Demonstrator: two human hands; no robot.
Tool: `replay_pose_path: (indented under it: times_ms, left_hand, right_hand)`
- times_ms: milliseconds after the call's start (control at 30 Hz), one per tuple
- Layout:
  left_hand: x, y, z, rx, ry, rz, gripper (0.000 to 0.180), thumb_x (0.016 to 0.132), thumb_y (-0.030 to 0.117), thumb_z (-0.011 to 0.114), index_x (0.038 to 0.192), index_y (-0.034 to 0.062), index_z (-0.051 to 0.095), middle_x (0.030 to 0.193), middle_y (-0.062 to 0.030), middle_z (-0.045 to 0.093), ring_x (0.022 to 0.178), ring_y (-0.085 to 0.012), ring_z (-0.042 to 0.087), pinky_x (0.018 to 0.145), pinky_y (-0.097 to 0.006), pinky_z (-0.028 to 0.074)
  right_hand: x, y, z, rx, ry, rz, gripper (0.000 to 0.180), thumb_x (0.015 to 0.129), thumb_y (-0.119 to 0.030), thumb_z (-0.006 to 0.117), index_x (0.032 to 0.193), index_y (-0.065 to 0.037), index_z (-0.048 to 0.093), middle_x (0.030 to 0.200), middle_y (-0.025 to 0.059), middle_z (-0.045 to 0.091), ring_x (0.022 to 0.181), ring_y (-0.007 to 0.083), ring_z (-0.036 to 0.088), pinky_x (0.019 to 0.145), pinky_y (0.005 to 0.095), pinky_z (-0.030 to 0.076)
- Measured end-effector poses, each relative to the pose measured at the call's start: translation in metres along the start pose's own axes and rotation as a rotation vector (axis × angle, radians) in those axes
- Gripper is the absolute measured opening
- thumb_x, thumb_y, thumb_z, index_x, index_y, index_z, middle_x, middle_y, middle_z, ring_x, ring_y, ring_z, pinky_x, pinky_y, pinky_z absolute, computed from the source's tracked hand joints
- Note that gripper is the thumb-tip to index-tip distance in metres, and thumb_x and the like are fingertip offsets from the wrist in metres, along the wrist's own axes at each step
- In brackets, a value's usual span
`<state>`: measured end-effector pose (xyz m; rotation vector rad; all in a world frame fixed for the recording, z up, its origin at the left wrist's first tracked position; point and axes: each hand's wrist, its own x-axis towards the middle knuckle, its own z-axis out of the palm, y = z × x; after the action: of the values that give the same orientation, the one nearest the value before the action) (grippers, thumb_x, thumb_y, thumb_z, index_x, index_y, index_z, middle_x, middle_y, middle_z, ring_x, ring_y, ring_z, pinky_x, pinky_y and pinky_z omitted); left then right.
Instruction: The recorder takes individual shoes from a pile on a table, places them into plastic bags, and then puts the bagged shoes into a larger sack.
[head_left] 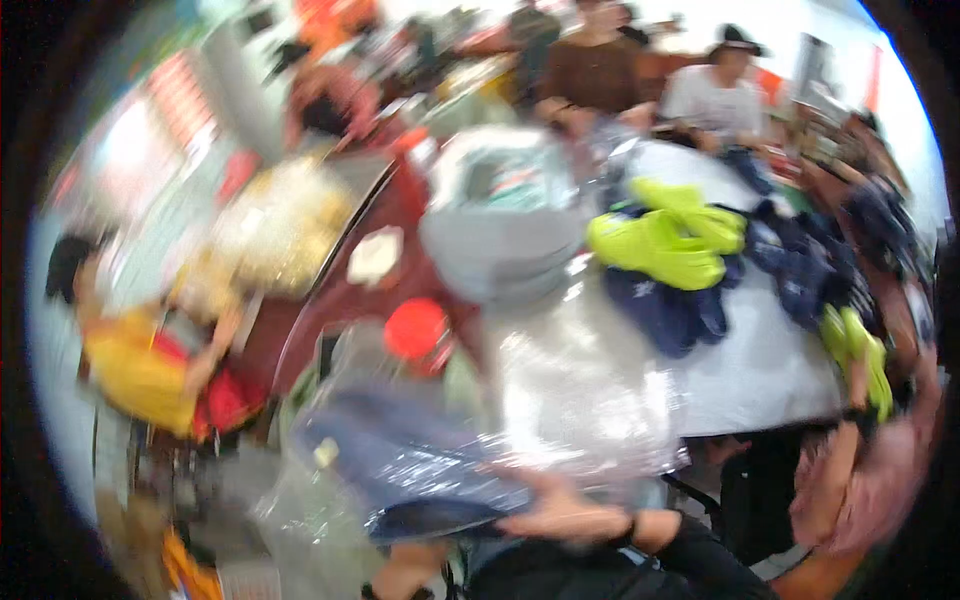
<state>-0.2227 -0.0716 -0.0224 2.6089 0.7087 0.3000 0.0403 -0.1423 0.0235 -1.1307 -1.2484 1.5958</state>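
Observation:
In front of me at the lower middle is a dark blue item in a clear plastic bag (410, 465), blurred, so its exact kind cannot be made out. My right hand (565, 510) grips its right end, thumb on top. Below the item my left hand (408, 565) comes in from the lower edge, its fingers hidden behind the plastic. Loose clear plastic hangs down on the left of the item. Just beyond it lies a pile of clear plastic bags (575, 375) on the table, with a round red lid or container (417, 330) to the left.
A grey tub (500, 245) stands mid-table. Yellow-green shoes (670, 240) lie over navy ones (660, 315) on a white table surface (765, 375) to the right. A bulging clear bag (285, 225) sits far left. Several people sit around, one in yellow (140, 365), one in pink (865, 490).

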Motion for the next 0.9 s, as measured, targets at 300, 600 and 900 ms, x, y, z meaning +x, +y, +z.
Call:
replay_pose_path:
  times_ms: [300,600,900]
  left_hand:
    - [0.070,-0.005,-0.073,0.329,-0.261,0.280,0.030,0.078,0.013,0.054,0.108,0.0068,0.060,0.090,-0.0200,0.056,0.084,-0.0375,0.056,0.070,-0.047,0.046]
    - [0.034,0.008,-0.043,0.467,-0.384,0.055,0.034,0.075,0.017,0.059,0.109,0.0112,0.062,0.103,-0.0208,0.052,0.093,-0.0391,0.051,0.075,-0.051,0.044]
    - [0.022,0.062,0.014,0.576,-0.441,-0.236,0.037,0.072,0.019,0.064,0.110,0.0151,0.064,0.115,-0.0215,0.048,0.102,-0.0405,0.047,0.079,-0.054,0.041]
  right_hand:
    - [0.056,0.123,0.068,-0.748,-0.022,-0.299,0.054,0.070,-0.044,0.069,0.113,-0.013,0.058,0.094,0.0271,0.054,0.083,0.0405,0.054,0.074,0.0519,0.044]
    - [0.083,0.195,0.035,-0.754,-0.415,-0.563,0.036,0.080,-0.035,0.060,0.105,-0.009,0.060,0.093,0.0205,0.060,0.084,0.0346,0.059,0.068,0.0463,0.049]
    - [0.104,0.211,0.013,-0.511,-0.372,-1.118,0.028,0.083,-0.030,0.056,0.098,-0.007,0.063,0.085,0.0173,0.062,0.074,0.0326,0.061,0.063,0.0453,0.048]
